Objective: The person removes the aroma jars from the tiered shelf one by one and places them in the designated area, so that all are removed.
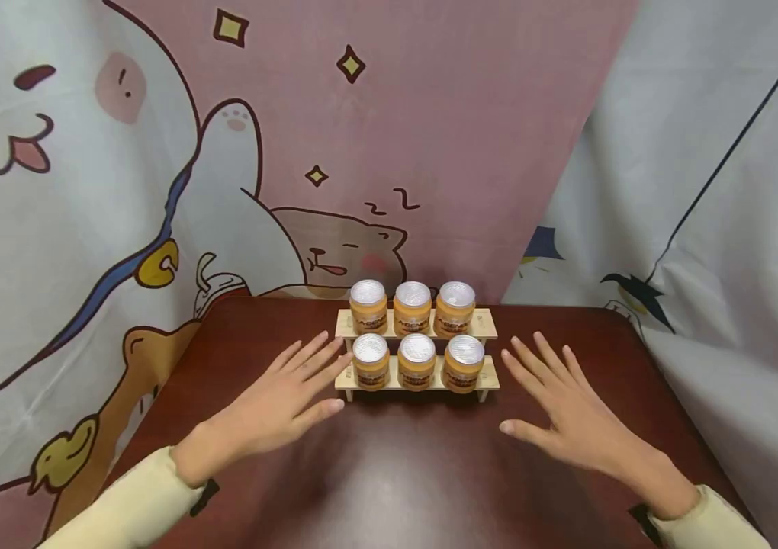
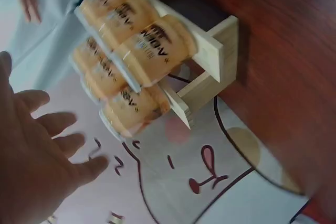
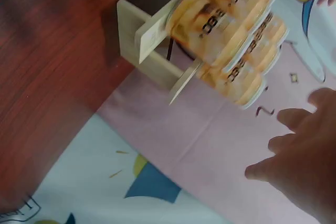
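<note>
A two-tier pale wooden rack [image 1: 490, 375] stands on the table, each step carrying a row of three orange jars with silvery lids. In the front row is a jar [image 1: 416, 370] with dark lettering; behind it a jar [image 1: 413, 313] sits on the upper step. My left hand [image 1: 286, 398] hovers at the rack's left side, fingers spread, holding nothing. On the other side my right hand [image 1: 564, 408] is likewise spread and holds nothing, its fingertips near the rack's right end. Both wrist views show the jars [image 2: 152, 51] apart from the fingers.
The dark red-brown table [image 1: 403, 473] has a glossy sheen. Directly behind the rack hangs a pink and white cartoon-printed cloth [image 1: 471, 137], which also runs down the left and right sides of the table.
</note>
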The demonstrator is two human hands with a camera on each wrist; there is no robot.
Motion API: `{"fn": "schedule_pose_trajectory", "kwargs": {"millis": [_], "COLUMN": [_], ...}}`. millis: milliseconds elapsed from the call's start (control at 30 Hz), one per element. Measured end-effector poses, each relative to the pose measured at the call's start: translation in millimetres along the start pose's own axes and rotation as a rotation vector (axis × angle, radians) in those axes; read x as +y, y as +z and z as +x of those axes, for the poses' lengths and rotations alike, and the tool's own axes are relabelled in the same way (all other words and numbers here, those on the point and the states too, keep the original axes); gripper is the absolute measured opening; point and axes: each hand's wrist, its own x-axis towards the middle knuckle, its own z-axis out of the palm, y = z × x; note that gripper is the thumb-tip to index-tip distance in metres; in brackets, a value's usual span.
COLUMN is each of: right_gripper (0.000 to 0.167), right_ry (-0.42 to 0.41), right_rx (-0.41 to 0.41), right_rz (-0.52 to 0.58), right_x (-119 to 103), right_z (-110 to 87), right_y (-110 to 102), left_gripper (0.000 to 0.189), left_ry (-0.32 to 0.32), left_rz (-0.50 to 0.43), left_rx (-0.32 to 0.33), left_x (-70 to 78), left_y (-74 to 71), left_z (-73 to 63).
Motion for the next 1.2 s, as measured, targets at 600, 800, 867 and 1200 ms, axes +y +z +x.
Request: {"fn": "schedule_pose_trajectory", "kwargs": {"millis": [600, 800, 867, 1200], "right_gripper": [0.094, 0.093, 0.094, 0.089], "right_ry": [0.378, 0.336, 0.338, 0.328], "right_rx": [0.039, 0.021, 0.018, 0.011], "right_rz": [0.626, 0.695, 0.709, 0.736], "right_x": [54, 53, 53, 52], "right_z": [97.8, 118.7, 122.9, 130.8], "right_y": [39, 51, 54, 62], "left_gripper": [0.058, 0.058, 0.057, 0.051], "left_ry": [-0.754, -0.827, -0.831, -0.817], "left_rz": [-1.259, -1.220, -1.199, -1.146], "left_rx": [0.007, -0.094, -0.132, -0.170], "left_x": [-82.4, -80.3, -79.2, -76.9], "left_y": [71.8, 101.9, 106.8, 119.7], "left_z": [54.9, 56.1, 56.8, 62.2]}}
